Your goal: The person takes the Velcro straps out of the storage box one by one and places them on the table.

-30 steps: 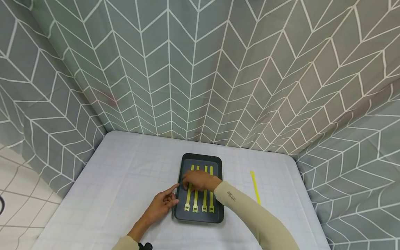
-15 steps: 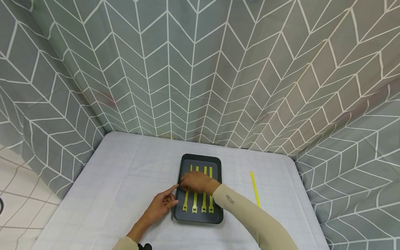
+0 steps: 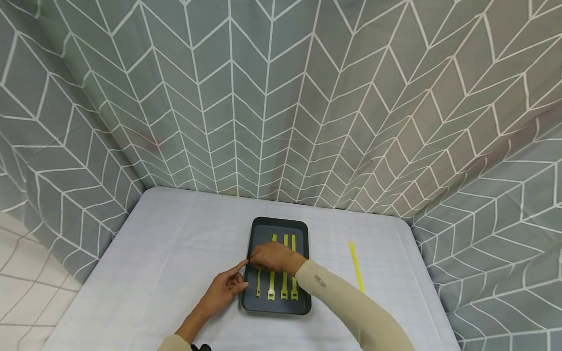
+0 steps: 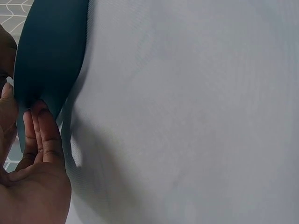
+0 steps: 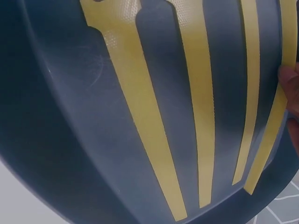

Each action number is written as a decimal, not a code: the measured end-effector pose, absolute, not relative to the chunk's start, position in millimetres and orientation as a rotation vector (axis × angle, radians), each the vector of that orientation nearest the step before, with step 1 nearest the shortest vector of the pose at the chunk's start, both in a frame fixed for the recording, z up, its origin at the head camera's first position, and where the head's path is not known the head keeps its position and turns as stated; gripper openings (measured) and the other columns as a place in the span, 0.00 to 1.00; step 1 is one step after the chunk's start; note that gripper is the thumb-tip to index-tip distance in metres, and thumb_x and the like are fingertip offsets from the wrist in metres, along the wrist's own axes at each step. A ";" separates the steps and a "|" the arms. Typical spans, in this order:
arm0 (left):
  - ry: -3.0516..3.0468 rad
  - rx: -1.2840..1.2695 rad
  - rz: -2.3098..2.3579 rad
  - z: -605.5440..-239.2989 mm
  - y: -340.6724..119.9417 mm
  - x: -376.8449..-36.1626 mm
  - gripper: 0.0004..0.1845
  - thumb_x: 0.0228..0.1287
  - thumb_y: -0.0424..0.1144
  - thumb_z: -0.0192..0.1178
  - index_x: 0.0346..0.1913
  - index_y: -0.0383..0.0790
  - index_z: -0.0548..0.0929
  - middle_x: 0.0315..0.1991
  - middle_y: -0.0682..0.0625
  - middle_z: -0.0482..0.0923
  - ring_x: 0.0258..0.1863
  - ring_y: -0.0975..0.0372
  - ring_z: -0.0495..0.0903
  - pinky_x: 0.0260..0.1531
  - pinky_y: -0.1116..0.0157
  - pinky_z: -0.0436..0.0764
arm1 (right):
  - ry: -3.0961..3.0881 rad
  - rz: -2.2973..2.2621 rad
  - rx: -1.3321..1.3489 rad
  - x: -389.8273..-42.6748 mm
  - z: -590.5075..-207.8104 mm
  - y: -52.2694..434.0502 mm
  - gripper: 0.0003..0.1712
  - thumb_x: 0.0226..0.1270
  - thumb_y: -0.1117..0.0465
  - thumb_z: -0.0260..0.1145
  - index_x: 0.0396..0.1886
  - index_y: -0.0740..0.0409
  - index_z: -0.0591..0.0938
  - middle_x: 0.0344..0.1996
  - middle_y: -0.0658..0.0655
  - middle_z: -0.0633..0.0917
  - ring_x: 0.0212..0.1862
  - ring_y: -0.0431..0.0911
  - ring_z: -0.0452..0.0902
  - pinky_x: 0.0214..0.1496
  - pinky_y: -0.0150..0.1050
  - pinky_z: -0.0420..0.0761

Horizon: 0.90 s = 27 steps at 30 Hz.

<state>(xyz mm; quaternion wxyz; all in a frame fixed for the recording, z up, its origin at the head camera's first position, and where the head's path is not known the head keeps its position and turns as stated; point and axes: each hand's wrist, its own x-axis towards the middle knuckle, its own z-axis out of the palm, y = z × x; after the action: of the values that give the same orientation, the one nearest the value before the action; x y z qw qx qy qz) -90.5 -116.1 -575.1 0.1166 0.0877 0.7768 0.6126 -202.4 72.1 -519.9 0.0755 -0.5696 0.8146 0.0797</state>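
A dark tray (image 3: 281,222) lies on the table with several yellow straps (image 3: 284,278) side by side in it, seen close in the right wrist view (image 5: 140,116). My right hand (image 3: 268,256) is over the tray's left half and pinches the leftmost strap (image 3: 258,285); its fingertips (image 5: 291,79) touch that strap (image 5: 266,140), which lies at a slant. My left hand (image 3: 227,285) rests on the table with straight fingers (image 4: 43,133) against the tray's left rim (image 4: 51,51). One more yellow strap (image 3: 355,267) lies loose on the table to the right of the tray.
The table wears a pale grey checked cloth (image 3: 167,243). Grey curtains with a white chevron pattern (image 3: 281,97) close it in at the back and on both sides. Tiled floor (image 3: 17,292) shows at the left.
The leftmost strap's far end, seen above my right hand earlier, is now hidden under it, and the strap sits a little askew. My left hand has stayed at the tray's rim.
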 end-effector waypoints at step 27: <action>2.226 0.320 1.844 -577.1 -118.3 -90.8 0.34 0.67 0.31 0.64 0.74 0.31 0.65 0.34 0.44 0.74 0.24 0.71 0.69 0.26 0.73 0.72 | 2.607 0.075 -1.563 -214.6 -499.4 102.9 0.11 0.65 0.66 0.71 0.40 0.43 0.85 0.43 0.42 0.83 0.46 0.35 0.78 0.42 0.28 0.79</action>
<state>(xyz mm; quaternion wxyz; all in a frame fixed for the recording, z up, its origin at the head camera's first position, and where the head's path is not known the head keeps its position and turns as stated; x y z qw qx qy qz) -90.8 -118.3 -577.1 0.1163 0.1093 0.7602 0.6298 -214.6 102.9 -499.4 0.0504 -0.5134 0.8563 0.0246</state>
